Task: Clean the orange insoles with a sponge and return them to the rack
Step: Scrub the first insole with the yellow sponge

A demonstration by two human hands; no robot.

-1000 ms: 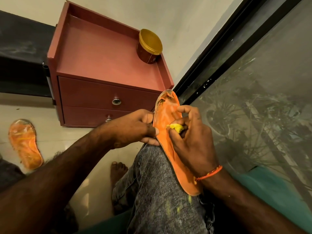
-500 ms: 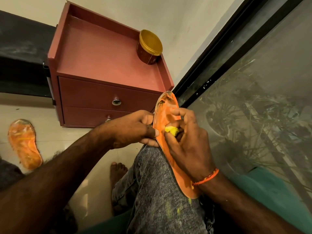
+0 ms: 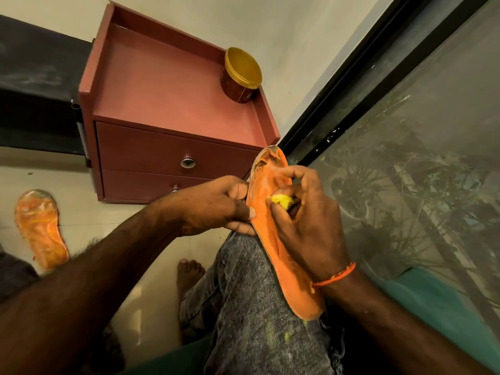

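Mid-clean on one insole, nothing returned yet as far as I can see: the left hand [image 3: 216,205] pinches the left edge of the orange insole [image 3: 273,231] around its middle, thumb on the upper face and fingers curled behind, steadying it where it lies slanted along the person's knee in grey jeans [image 3: 251,307], toe end up toward the drawer unit, heel end down by the right wrist; the right hand [image 3: 311,226] has its fingers bunched round a small yellow sponge [image 3: 281,200] and presses it onto the forefoot part of the insole, so scrubbing looks like the step in hand; toe area shows dark worn or dirty patches and the heel end looks smeared, so I'd judge this insole only partly done; second insole [image 3: 40,228] lies flat on the tiled floor [image 3: 113,217] at the far left, well apart from both hands, surface looks streaky and glossy, cannot tell if that's already cleaned and wet or still waiting; small red drawer unit [image 3: 173,125] stands against the wall ahead with a gold-lidded jar [image 3: 242,74] at its back right corner, its top otherwise holds no insole; no rack I can name for sure in view; yellow flecks on the jeans near the heel end; left to do by my reckoning: finish this one, maybe the floor one, then put both back
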